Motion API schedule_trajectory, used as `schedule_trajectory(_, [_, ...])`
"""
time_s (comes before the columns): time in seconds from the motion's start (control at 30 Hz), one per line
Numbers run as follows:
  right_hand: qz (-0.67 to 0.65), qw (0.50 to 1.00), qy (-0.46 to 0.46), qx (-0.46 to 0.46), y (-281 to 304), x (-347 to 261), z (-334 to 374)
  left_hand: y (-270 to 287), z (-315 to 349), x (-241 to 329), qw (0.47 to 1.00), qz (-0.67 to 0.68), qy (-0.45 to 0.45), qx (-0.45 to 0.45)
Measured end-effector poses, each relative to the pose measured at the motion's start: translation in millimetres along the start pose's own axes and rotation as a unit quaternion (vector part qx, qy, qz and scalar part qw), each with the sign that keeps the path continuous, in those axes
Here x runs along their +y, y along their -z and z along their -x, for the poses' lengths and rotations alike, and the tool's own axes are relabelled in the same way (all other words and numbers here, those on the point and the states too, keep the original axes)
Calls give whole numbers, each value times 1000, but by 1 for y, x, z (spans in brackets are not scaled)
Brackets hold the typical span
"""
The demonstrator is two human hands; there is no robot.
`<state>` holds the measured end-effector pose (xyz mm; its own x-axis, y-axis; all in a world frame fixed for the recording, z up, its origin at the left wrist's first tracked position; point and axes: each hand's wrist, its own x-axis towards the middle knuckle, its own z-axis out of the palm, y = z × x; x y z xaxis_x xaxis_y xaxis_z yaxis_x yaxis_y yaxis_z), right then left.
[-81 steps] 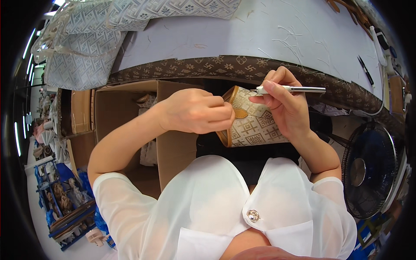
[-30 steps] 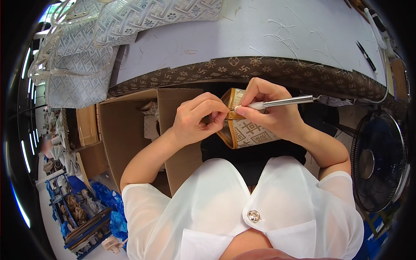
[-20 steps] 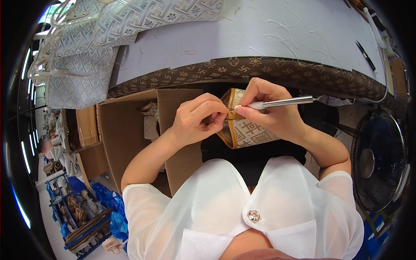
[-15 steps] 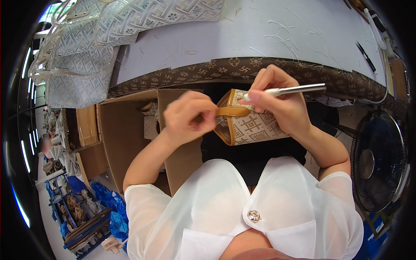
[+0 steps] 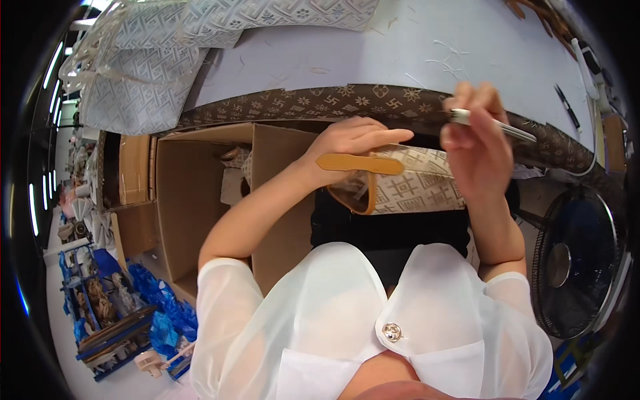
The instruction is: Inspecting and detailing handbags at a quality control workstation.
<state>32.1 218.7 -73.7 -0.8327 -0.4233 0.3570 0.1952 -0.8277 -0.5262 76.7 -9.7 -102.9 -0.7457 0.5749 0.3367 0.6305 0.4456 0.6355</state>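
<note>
Over my lap lies a beige and brown patterned pouch with mustard trim, its open end facing left. A mustard strap sticks out leftward from it and crosses in front of my left hand. That hand grips the pouch along its far side near the opening, fingers fairly straight; its thumb is hidden. Above the pouch's right end, my right hand is raised and somewhat blurred. Its fingers close round a white pen-shaped tool with a silvery shaft, held apart from the pouch.
A worktable with loose threads and a brown patterned edge runs across the far side. Grey patterned bag pieces lie at its left. A black pen is far right. Below stand an open cardboard box and a black fan.
My left hand has gone from pinching near the strap's end to holding the pouch's far side. My right hand has lifted the pen-shaped tool away from the pouch, rightward.
</note>
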Motion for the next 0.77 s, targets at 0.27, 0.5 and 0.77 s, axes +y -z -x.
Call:
schedule_trajectory(0.27, [19, 995, 88, -40, -14, -69, 9, 52, -28, 86, 975, -115, 183, 58])
schedule_trajectory(0.5, [3, 990, -130, -55, -7, 0, 17, 27, 0, 51, 941, -60, 322, 86])
schedule_trajectory(0.77, [-12, 975, -222, -20, 30, 26, 17, 8, 54, 17, 902, 265, 294, 174])
